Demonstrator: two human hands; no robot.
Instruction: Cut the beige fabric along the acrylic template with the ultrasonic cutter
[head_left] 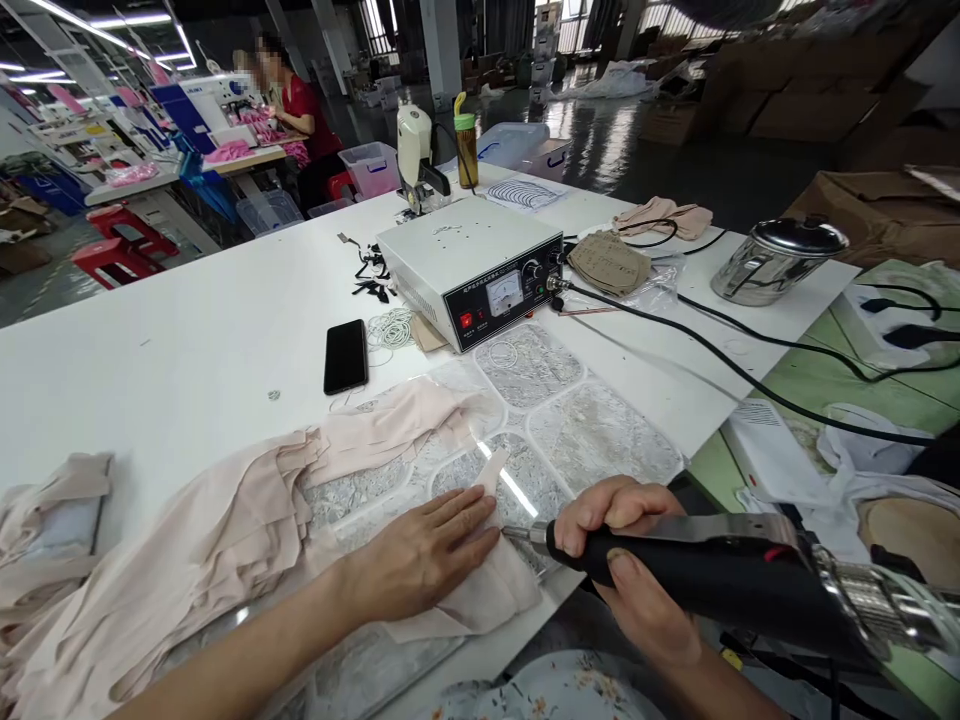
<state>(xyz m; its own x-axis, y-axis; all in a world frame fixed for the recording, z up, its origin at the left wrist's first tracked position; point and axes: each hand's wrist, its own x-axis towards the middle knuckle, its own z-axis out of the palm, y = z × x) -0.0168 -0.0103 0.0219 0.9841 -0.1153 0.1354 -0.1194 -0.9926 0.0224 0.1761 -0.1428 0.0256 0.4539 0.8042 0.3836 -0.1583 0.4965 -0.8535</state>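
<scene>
My left hand (427, 550) lies flat, fingers stretched out, on a pale pink fabric piece (495, 590). Under the fabric is a clear-covered mat with a stone pattern (600, 430). In my right hand (630, 560) is a black handheld ultrasonic tool (705, 575) with a narrow metal tip. That tip points left and meets the fabric close to my left fingertips; whether it presses on it I cannot tell. More pale pink fabric pieces (202, 530) lie in a loose pile to the left of my left hand.
A white control box (469, 260) with a dial stands mid-table, its black cable (675, 330) running right. Nearby are a phone (346, 357), elastic loops (391, 328), a steel mug (776, 262) and a bottle (466, 150). A person in red (311, 115) sits at a sewing machine behind.
</scene>
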